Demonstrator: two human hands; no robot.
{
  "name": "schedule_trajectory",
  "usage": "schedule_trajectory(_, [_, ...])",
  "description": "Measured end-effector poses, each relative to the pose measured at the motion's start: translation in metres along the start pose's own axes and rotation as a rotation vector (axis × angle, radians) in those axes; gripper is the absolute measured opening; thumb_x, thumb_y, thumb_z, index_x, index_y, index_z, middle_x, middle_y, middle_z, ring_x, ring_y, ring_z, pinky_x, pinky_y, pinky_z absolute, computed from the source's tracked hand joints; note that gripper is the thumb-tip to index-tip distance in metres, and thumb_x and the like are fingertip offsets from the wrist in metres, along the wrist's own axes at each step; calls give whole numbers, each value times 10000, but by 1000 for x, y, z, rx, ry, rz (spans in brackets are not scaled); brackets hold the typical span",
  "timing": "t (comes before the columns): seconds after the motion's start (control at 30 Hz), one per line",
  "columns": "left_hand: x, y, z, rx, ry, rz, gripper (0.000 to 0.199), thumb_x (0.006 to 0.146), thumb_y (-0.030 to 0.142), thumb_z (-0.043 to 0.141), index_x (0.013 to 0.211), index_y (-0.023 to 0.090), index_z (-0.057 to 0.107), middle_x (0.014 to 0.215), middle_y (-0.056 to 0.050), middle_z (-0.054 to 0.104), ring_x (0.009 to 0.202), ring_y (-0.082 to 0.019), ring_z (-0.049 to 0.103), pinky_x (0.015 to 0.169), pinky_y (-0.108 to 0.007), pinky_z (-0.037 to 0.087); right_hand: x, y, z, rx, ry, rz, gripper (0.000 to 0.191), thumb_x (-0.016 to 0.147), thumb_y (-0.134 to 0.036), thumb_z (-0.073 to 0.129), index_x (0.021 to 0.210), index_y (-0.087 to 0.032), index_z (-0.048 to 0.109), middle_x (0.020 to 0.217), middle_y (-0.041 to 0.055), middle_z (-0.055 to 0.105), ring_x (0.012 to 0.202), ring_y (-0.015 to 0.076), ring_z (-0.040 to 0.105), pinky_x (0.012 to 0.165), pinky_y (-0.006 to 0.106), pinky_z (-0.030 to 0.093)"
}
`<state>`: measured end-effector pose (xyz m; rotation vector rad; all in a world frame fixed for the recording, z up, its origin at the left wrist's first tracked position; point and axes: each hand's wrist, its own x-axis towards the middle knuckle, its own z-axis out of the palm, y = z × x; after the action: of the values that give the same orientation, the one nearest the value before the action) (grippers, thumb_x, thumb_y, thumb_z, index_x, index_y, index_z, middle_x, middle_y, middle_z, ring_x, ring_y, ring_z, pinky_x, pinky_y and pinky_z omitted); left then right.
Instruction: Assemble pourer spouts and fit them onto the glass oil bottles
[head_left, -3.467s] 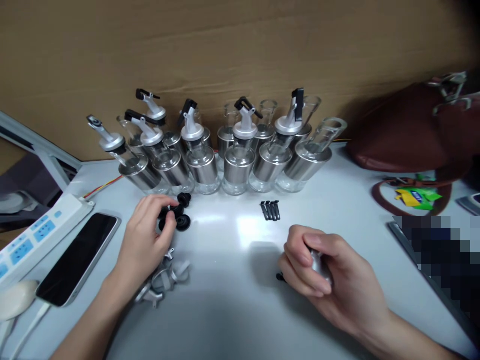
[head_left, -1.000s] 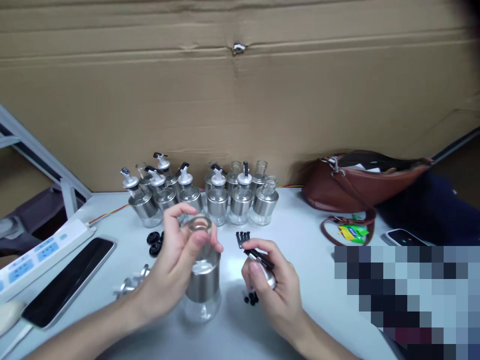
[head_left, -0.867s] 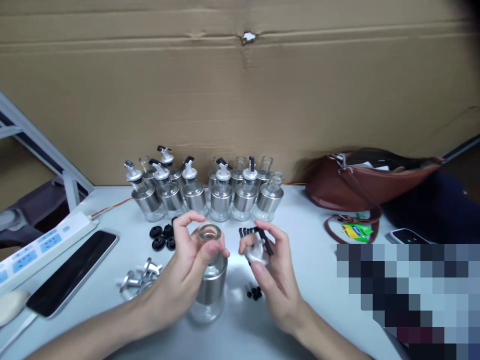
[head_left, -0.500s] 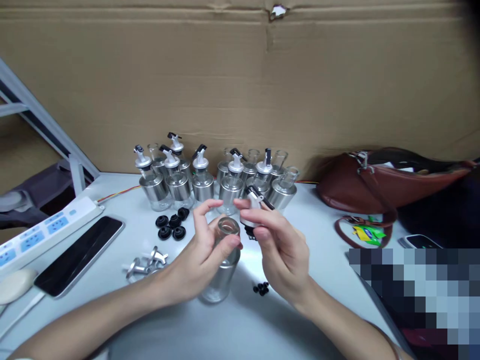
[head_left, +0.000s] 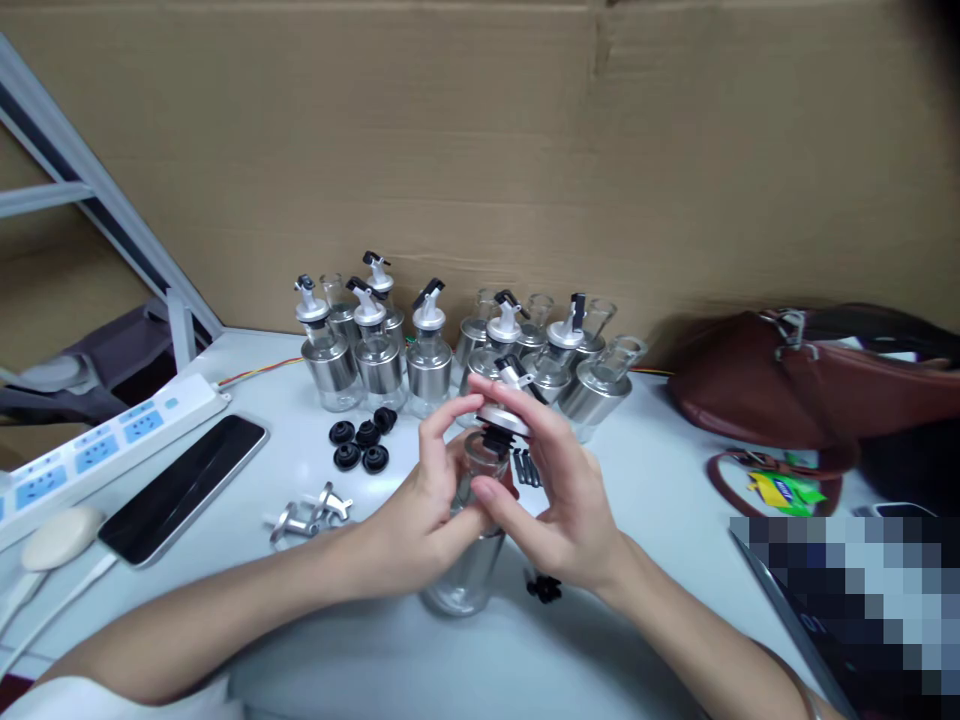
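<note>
My left hand (head_left: 420, 515) is wrapped round the neck of a glass bottle (head_left: 463, 582) with a metal band, standing on the table in front of me. In my right hand (head_left: 574, 495) is a silver pourer spout (head_left: 502, 418) with a black flip cap and a ribbed black stopper. The stopper's lower end is at the bottle's mouth; how deep it sits I cannot tell. Fingers of both hands meet around the neck. Left of them lie several black rubber stoppers (head_left: 367, 433) and loose silver spout tops (head_left: 330, 505). Small black parts (head_left: 544, 587) lie beside my right wrist.
Several metal-banded bottles (head_left: 429, 375) stand along the cardboard wall (head_left: 375, 150), some with pourers. Black caps (head_left: 526, 467) lie behind my right hand. A phone (head_left: 184, 490) and power strip (head_left: 112, 445) are left; a brown bag (head_left: 750, 385) is right.
My right hand has brought the pourer leftward over the bottle's mouth, and its stopper now meets the opening. My left hand keeps hold of the neck. The camera view has shifted slightly.
</note>
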<state>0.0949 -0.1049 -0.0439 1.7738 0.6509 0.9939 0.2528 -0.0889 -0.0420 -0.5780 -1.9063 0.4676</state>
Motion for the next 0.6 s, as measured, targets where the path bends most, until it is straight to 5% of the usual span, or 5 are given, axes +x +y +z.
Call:
schedule_trajectory(0.17, [1,2,-1,1,5,18,591,931,125,423,1338,407,100,1478,-68,216,1028,-157,559,875,-351,521,4,-3,-5,-170,-18,-114,457,849,-148,555,1289,-247,483,1079,91,630,854,223,635,655,348,559])
schedule_trajectory(0.3, [-1,4,-2,1,-15,-42,547,933,132,435,1319,365,125,1269,-64,432,1006,-164,572,862,-344,524,2,-4,-4,-111,-18,-79,455,845,-143,570,1275,-265,487,1022,66,655,731,185,646,587,292,558])
schedule_trajectory(0.6, [2,-2,-4,-98,89,-96,501,857,171,619,1193,305,273,1158,-39,542,957,-154,596,837,-323,508,2,1,-9,19,32,8,322,851,-147,661,1150,-261,621,949,32,729,722,153,700,624,237,591])
